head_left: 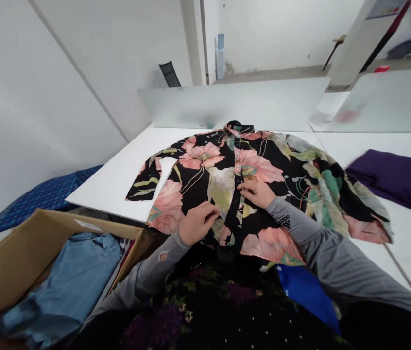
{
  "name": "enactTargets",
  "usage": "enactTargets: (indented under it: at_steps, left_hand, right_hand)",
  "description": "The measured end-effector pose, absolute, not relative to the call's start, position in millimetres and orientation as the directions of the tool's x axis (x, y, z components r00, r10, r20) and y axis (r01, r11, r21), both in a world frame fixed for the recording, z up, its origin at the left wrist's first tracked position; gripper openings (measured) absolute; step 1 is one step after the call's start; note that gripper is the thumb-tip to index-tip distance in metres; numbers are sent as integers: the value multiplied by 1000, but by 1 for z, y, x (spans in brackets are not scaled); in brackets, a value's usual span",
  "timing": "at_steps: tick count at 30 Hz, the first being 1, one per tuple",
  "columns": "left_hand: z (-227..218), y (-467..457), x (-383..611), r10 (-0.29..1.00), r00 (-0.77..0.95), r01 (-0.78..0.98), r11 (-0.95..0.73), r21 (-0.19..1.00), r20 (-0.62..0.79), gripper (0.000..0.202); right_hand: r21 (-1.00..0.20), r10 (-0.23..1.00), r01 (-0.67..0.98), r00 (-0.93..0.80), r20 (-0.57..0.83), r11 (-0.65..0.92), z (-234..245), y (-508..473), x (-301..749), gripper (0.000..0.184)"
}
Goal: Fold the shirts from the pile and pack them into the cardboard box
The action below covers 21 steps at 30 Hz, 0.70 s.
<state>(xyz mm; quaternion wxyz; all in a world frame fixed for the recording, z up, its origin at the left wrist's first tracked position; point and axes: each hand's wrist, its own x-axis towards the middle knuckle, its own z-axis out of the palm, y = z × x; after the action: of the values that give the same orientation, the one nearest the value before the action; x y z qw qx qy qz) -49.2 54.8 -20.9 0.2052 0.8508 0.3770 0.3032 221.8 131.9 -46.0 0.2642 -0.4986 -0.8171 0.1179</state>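
Note:
A black floral shirt (260,160) with large pink flowers lies spread on the white table (111,180), its collar at the far side and its sleeves out to both sides. My right hand (258,193) pinches the edge of the button placket near the middle of the shirt. Lower and to the left, my left hand (197,222) is over the shirt's front, thumb and fingertips pressed together; what they hold, if anything, cannot be made out. Below the right hand the placket is partly turned, and the shirt's hem reaches the near table edge.
A cardboard box (12,248) with folded blue clothing (77,277) stands at the left, below table level. Folded purple cloth (398,177) lies at the right. Frosted partitions (234,104) line the table's back. Blue checked fabric (48,194) is beside the left wall.

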Motion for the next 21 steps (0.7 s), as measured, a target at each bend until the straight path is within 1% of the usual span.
enactTargets:
  at_steps: [2, 3, 5, 7, 9, 10, 12, 13, 17, 21]
  left_hand:
    - [-19, 35, -56, 793, 504, 521, -596, 612, 342, 13]
    - [-20, 27, -57, 795, 510, 535, -593, 602, 329, 15]
    - [-23, 15, -54, 771, 556, 579, -627, 521, 309, 25]
    - [-28, 8, -47, 736, 602, 620, -675, 400, 310, 28]
    - [-32, 5, -42, 709, 631, 629, -705, 327, 315, 20]
    - [-32, 5, -40, 702, 639, 623, -712, 324, 314, 14]
    - [-31, 5, -41, 696, 654, 597, -715, 364, 295, 3]
    - [-30, 6, -42, 696, 662, 582, -711, 395, 279, 3]
    - [-25, 8, -50, 728, 652, 568, -653, 501, 211, 11]
    - [-25, 11, -55, 744, 641, 543, -615, 572, 191, 15]
  right_hand:
    - [-451, 871, 749, -366, 328, 485, -46, 132, 221, 25]
    - [-449, 870, 750, -366, 331, 486, -46, 132, 221, 25]
    - [-444, 871, 754, -365, 329, 484, -46, 132, 220, 25]
    - [-439, 872, 758, -365, 326, 481, -46, 132, 220, 25]
    - [-438, 873, 760, -364, 323, 479, -47, 132, 220, 25]
    - [-439, 874, 760, -365, 322, 479, -47, 132, 220, 25]
    - [-438, 873, 761, -365, 322, 479, -47, 132, 221, 25]
    - [-436, 873, 761, -366, 321, 480, -47, 132, 221, 26]
    - [-435, 873, 761, -368, 321, 481, -47, 132, 221, 25]
    - [-434, 869, 757, -373, 325, 488, -48, 133, 221, 25]
